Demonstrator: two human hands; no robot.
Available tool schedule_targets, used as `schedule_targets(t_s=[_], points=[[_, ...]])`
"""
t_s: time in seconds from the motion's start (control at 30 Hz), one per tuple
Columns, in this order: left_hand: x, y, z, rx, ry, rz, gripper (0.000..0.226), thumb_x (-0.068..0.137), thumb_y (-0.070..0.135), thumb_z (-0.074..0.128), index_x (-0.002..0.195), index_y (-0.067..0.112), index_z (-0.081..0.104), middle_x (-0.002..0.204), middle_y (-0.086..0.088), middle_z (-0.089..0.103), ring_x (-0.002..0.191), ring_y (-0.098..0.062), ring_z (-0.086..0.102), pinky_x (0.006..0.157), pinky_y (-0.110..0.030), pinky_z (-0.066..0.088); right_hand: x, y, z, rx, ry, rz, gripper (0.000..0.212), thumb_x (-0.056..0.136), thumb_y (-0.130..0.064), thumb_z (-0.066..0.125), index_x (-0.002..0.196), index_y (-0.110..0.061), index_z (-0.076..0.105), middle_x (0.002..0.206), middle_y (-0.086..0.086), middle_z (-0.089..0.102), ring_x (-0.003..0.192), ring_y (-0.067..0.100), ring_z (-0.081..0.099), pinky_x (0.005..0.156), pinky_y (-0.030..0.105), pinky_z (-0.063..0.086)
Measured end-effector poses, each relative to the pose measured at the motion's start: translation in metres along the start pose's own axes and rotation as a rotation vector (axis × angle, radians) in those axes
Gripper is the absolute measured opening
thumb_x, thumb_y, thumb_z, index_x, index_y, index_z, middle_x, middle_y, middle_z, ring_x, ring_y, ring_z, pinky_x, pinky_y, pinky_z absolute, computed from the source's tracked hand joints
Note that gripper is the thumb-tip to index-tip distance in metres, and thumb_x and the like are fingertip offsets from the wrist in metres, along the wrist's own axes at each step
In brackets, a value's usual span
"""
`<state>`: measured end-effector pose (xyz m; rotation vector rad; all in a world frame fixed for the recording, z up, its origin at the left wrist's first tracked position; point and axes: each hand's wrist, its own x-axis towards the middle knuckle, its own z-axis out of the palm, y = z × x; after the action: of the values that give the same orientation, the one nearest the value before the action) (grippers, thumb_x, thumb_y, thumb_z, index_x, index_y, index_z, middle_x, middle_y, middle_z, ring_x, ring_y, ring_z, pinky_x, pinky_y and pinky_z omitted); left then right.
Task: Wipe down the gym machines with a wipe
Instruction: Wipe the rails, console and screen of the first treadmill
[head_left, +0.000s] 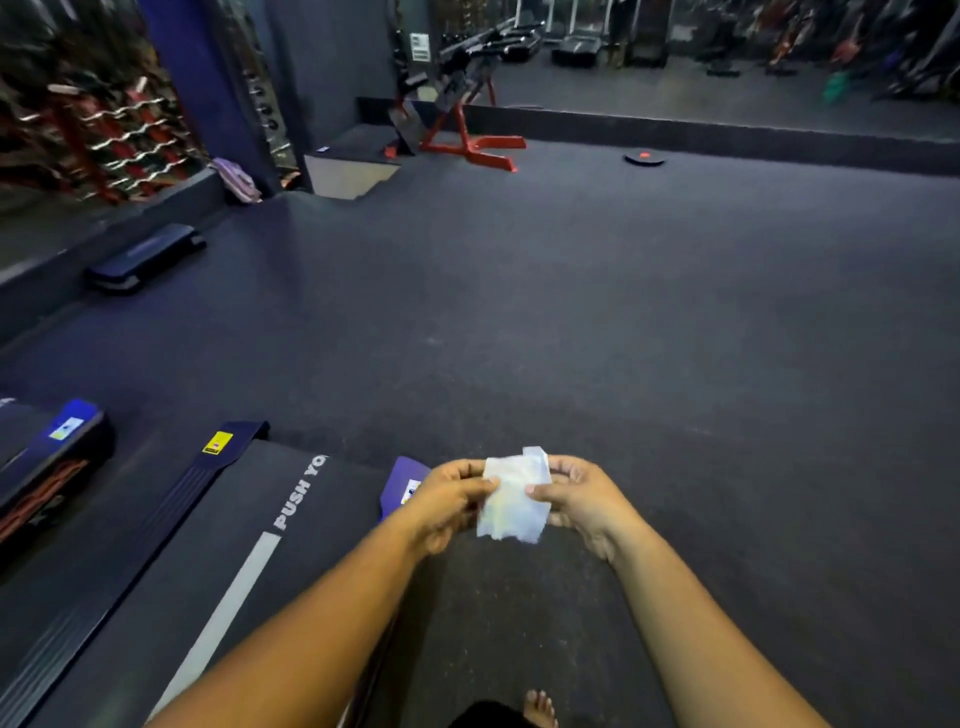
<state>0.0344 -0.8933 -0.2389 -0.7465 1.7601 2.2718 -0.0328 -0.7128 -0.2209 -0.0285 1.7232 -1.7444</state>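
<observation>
A white wipe (511, 499) hangs folded between both hands in front of me, low in the head view. My left hand (449, 501) pinches its left edge with thumb and fingers. Its right edge is pinched by my right hand (584, 501). A treadmill (244, 525) with a dark belt, a white stripe and the words "PUSH YO" lies at the lower left, its rear end just left of my left hand. A second treadmill (47, 467) sits further left.
Dark rubber floor (623, 338) stretches ahead. A step platform (145, 262) lies at the left wall. A red-framed bench (467, 130) and a wooden box (348, 171) stand at the back, a black disc (644, 157) beyond. My bare foot (540, 709) shows at the bottom.
</observation>
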Motion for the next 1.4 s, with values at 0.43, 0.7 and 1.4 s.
schedule_targets(t_s=[0.43, 0.7, 1.4], points=[[0.042, 0.174, -0.124, -0.106, 0.463, 0.474, 0.023, 0.099, -0.006, 0.054, 0.102, 0.011, 0.068, 0.100, -0.007, 0.073, 0.091, -0.021, 0.068, 0.075, -0.035, 0.055, 0.175, -0.171, 0.127, -0.302, -0.296, -0.548, 0.050, 0.081, 0.022, 0.048, 0.073, -0.020, 0.075, 0.092, 0.012, 0.073, 0.083, 0.026, 0.066, 0.076, 0.053, 0.058], [0.059, 0.173, -0.232, -0.305, 0.643, 0.324, 0.023, 0.106, 0.023, 0.050, 0.099, 0.013, 0.070, 0.088, -0.006, 0.075, 0.074, -0.017, 0.070, 0.062, -0.030, 0.057, 0.238, -0.178, 0.252, -0.280, -0.458, -0.428, 0.018, 0.092, 0.006, 0.062, 0.105, -0.006, 0.065, 0.079, 0.008, 0.068, 0.075, 0.025, 0.068, 0.062, 0.036, 0.056], [-0.032, 0.155, -0.534, -0.346, 1.521, 0.481, 0.008, 0.097, 0.012, 0.067, 0.090, 0.011, 0.063, 0.081, -0.009, 0.067, 0.077, -0.015, 0.058, 0.074, -0.029, 0.045, 0.329, -0.148, 0.655, -0.508, -1.188, -0.356, 0.010, 0.098, -0.013, 0.064, 0.091, -0.013, 0.071, 0.094, 0.005, 0.074, 0.088, 0.014, 0.069, 0.084, 0.041, 0.058]])
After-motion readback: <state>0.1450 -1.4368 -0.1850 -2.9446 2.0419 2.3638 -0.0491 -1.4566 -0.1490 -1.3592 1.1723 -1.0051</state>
